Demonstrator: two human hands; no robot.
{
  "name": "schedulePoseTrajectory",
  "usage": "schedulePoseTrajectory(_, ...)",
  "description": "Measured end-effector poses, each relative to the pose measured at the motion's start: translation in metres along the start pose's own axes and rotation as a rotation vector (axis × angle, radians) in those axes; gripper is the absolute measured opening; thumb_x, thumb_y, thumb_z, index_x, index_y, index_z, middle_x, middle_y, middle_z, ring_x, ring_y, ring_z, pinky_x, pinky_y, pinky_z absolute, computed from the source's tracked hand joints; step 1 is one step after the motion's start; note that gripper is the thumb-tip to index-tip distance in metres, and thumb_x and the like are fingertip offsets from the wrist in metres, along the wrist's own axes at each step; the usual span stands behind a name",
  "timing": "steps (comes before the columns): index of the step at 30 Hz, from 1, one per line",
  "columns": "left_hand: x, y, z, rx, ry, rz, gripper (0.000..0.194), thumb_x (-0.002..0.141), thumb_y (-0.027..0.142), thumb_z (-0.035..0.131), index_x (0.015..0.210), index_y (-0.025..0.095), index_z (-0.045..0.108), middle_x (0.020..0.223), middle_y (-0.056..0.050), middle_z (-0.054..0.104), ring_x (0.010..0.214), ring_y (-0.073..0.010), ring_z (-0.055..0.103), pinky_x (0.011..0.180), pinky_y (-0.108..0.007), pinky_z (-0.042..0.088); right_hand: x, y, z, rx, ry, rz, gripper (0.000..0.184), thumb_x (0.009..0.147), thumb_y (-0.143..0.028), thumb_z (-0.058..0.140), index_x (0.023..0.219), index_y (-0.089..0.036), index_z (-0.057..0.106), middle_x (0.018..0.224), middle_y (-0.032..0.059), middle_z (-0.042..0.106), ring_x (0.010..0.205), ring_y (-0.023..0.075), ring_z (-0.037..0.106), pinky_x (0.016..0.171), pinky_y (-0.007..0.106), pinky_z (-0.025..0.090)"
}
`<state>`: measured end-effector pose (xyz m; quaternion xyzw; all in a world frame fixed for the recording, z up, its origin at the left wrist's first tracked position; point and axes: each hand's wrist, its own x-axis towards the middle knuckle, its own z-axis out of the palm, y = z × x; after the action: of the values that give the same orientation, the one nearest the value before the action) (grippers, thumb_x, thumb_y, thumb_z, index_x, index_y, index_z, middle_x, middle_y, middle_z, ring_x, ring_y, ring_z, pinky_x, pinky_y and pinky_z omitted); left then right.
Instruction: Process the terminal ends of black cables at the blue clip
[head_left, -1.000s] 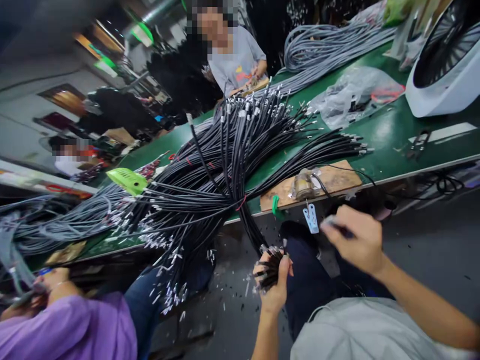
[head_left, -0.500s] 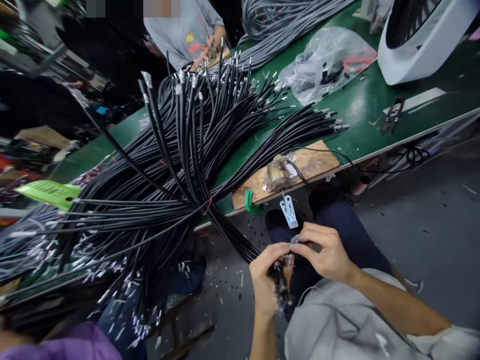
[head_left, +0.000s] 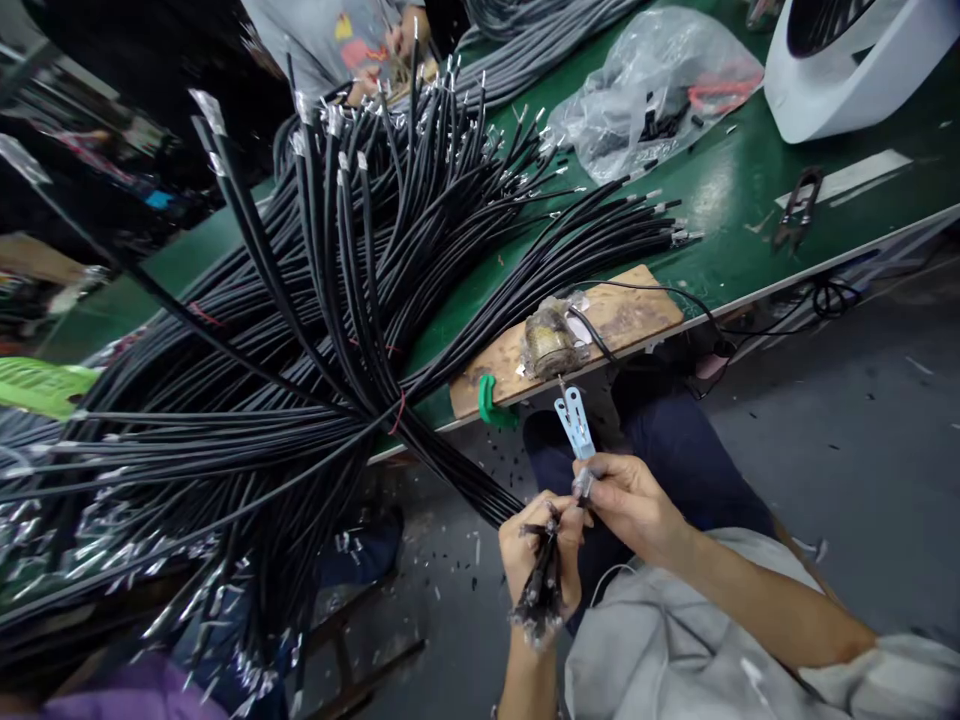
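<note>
My left hand is wrapped round the ends of several black cables, whose silvery stripped tips poke out past the fingers. One cable end with a shiny, pale tip stands up between both hands. My right hand pinches that tip between thumb and fingers, just beside the left thumb. Right above the right fingers a light blue clothes peg hangs from a small motor wrapped in clear film. The motor sits on a wooden board at the table edge.
A large black cable bundle, tied with red string, covers the left of the green table. A green clamp grips the board. Behind are a plastic bag, thread snips and a white fan-like appliance. Another person sits opposite.
My right hand has shifted slightly left and down, closer to the peg in view. My left hand has turned, so the bunched cable tips now show. The view has shifted a little.
</note>
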<state>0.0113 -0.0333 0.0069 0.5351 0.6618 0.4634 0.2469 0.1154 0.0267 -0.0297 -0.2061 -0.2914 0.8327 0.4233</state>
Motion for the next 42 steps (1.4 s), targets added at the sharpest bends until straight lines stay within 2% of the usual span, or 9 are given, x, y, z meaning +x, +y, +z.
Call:
schedulePoseTrajectory(5, 0.004, 0.002, -0.012, -0.059, -0.171, -0.107, 0.045, 0.092, 0.039, 0.051, 0.052, 0.019, 0.052, 0.043, 0.004, 0.039, 0.040, -0.0093, 0.041, 0.043, -0.022, 0.033, 0.003, -0.016, -0.020, -0.518, -0.194, -0.312, 0.021, 0.089, -0.036, 0.063, 0.096, -0.017, 0.067, 0.088, 0.0080, 0.061, 0.078, 0.0171, 0.056, 0.069, 0.030, 0.048)
schedulePoseTrajectory(8, 0.006, 0.002, -0.014, -0.087, -0.230, -0.127, 0.047, 0.091, 0.043, 0.052, 0.051, 0.018, 0.052, 0.042, 0.004, 0.037, 0.041, -0.0095, 0.041, 0.043, -0.022, 0.031, 0.007, -0.016, -0.021, -0.552, -0.249, -0.417, 0.019, 0.088, -0.036, 0.063, 0.085, -0.018, 0.066, 0.080, 0.0065, 0.061, 0.076, 0.0173, 0.052, 0.070, 0.031, 0.045)
schedulePoseTrajectory(10, 0.008, 0.002, -0.013, -0.119, -0.232, -0.092, 0.045, 0.091, 0.045, 0.053, 0.054, 0.017, 0.056, 0.047, 0.003, 0.043, 0.042, -0.0091, 0.041, 0.043, -0.022, 0.031, 0.007, -0.010, -0.014, -0.360, -0.180, -0.346, 0.023, 0.084, -0.040, 0.068, 0.076, -0.018, 0.063, 0.073, 0.0030, 0.055, 0.068, 0.0150, 0.049, 0.062, 0.028, 0.042)
schedulePoseTrajectory(15, 0.014, -0.002, -0.006, -0.165, -0.152, 0.086, 0.037, 0.083, 0.048, 0.065, 0.063, 0.017, 0.062, 0.056, 0.000, 0.055, 0.048, -0.0110, 0.049, 0.049, -0.023, 0.037, 0.002, -0.001, -0.001, 0.175, -0.064, 0.084, 0.035, 0.071, -0.046, 0.078, 0.068, -0.018, 0.059, 0.063, -0.0030, 0.046, 0.054, 0.0091, 0.042, 0.052, 0.022, 0.037)
schedulePoseTrajectory(20, 0.018, -0.006, 0.001, -0.121, -0.047, 0.192, 0.014, 0.080, 0.025, 0.071, 0.069, 0.017, 0.066, 0.062, 0.000, 0.062, 0.054, -0.0113, 0.057, 0.054, -0.022, 0.044, 0.004, -0.030, -0.017, -0.064, -0.062, 0.132, 0.026, 0.067, -0.035, 0.083, 0.068, -0.014, 0.068, 0.066, -0.0001, 0.056, 0.061, 0.0103, 0.050, 0.059, 0.023, 0.040)
schedulePoseTrajectory(26, 0.017, -0.007, 0.003, -0.069, -0.005, 0.302, 0.007, 0.077, 0.012, 0.071, 0.074, 0.017, 0.067, 0.066, 0.000, 0.066, 0.055, -0.0115, 0.060, 0.054, -0.021, 0.047, 0.013, -0.060, -0.025, -0.280, -0.179, 0.407, 0.038, 0.061, -0.041, 0.084, 0.065, -0.010, 0.063, 0.059, -0.0020, 0.056, 0.054, 0.0075, 0.045, 0.054, 0.022, 0.034)
schedulePoseTrajectory(30, 0.012, -0.005, -0.001, -0.034, -0.024, 0.213, 0.012, 0.082, 0.018, 0.066, 0.070, 0.016, 0.066, 0.060, 0.001, 0.062, 0.050, -0.0102, 0.056, 0.050, -0.021, 0.043, 0.010, -0.059, -0.026, -0.443, -0.059, 0.225, 0.038, 0.074, -0.048, 0.074, 0.072, -0.011, 0.067, 0.068, 0.0016, 0.061, 0.063, 0.0105, 0.049, 0.059, 0.024, 0.037)
schedulePoseTrajectory(34, 0.005, -0.007, -0.003, -0.054, 0.075, 0.094, 0.022, 0.086, 0.028, 0.062, 0.067, 0.017, 0.064, 0.056, 0.002, 0.058, 0.046, -0.0089, 0.051, 0.047, -0.021, 0.037, 0.002, -0.048, -0.030, -0.230, -0.055, 0.160, 0.050, 0.087, -0.056, 0.057, 0.078, -0.009, 0.071, 0.075, 0.0081, 0.066, 0.064, 0.0112, 0.049, 0.060, 0.027, 0.039)
schedulePoseTrajectory(42, 0.003, -0.005, 0.002, -0.074, 0.127, 0.076, 0.022, 0.084, 0.028, 0.063, 0.064, 0.017, 0.063, 0.054, 0.003, 0.055, 0.045, -0.0079, 0.048, 0.046, -0.020, 0.033, -0.006, -0.043, -0.030, -0.191, 0.101, 0.133, 0.022, 0.066, -0.031, 0.084, 0.074, -0.013, 0.074, 0.064, 0.0021, 0.067, 0.059, 0.0102, 0.059, 0.059, 0.023, 0.046)
